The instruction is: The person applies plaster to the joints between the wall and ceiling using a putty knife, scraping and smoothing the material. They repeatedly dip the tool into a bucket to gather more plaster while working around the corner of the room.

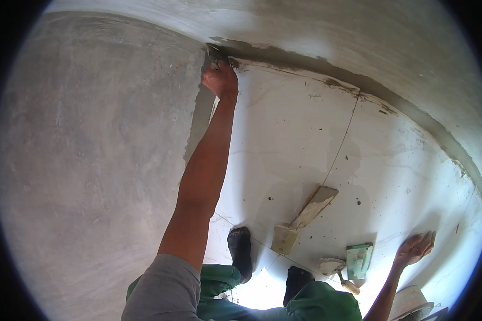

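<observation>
My left hand [220, 80] reaches far forward into the corner where the two grey walls meet the floor. Its fingers are closed round what looks like a small trowel [215, 52], its dark metal blade against the corner. A band of darker wet mortar [284, 55] runs along the base of the far wall, and another strip edges the left wall beside my wrist. At the lower right my right hand [414, 249] holds nothing, its fingers stretched out just over or on the white tiled floor [289, 134]; contact cannot be told.
A long tile offcut [315, 206] and a small yellowish square piece [285, 239] lie mid-floor. Nearer are a wooden-handled trowel [349, 285] with mortar on it and a green float [359, 259]. A mortar-stained container [412, 302] stands by my right forearm. Crumbs dot the tiles.
</observation>
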The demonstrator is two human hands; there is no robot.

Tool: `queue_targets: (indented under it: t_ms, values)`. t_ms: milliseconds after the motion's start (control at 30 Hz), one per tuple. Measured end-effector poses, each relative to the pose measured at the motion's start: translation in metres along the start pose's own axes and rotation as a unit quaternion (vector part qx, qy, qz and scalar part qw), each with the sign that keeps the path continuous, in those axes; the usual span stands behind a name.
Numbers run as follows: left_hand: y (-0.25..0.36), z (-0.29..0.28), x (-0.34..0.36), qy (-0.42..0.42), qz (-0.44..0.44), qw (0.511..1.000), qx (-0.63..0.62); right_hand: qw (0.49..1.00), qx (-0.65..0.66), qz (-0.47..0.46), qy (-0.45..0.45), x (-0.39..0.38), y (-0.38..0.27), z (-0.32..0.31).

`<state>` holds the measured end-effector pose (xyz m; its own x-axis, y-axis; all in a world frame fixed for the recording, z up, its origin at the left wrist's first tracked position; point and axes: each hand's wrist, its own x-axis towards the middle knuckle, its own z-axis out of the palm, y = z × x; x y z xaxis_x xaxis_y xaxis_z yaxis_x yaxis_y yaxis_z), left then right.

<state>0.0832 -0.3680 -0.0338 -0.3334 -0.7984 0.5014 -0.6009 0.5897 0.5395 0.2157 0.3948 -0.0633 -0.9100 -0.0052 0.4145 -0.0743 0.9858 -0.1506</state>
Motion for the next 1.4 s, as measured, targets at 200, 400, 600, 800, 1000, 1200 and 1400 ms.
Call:
queue_targets:
  t_ms: [200,400,600,800,1000,1200,1400]
  values:
    - [0.006,0.005,-0.003,-0.019,-0.025,0.998,-0.062,0.999,-0.03,0.011,-0.01,-0.002,0.009,0.003]
    - [0.011,-0.001,-0.037,-0.022,0.08,0.993,-0.087,0.999,-0.019,0.023,-0.021,-0.005,0.006,0.003]
    - [0.01,-0.026,-0.052,-0.003,0.036,0.999,-0.028,1.0,-0.025,0.007,-0.007,-0.001,0.007,0.001]
    - [-0.018,-0.021,-0.002,0.005,0.022,1.0,0.01,1.0,-0.011,0.01,-0.015,-0.004,0.003,0.006]
    - [0.025,-0.001,-0.009,-0.029,-0.007,0.999,-0.018,0.999,-0.029,0.009,-0.011,0.0,0.007,0.0]
    - [0.025,0.02,-0.004,-0.001,-0.054,0.998,0.037,1.0,-0.019,0.012,-0.012,-0.002,0.008,0.002]
    - [0.026,0.04,0.001,-0.059,0.098,0.98,0.163,1.0,-0.02,0.006,-0.011,-0.001,0.007,0.005]
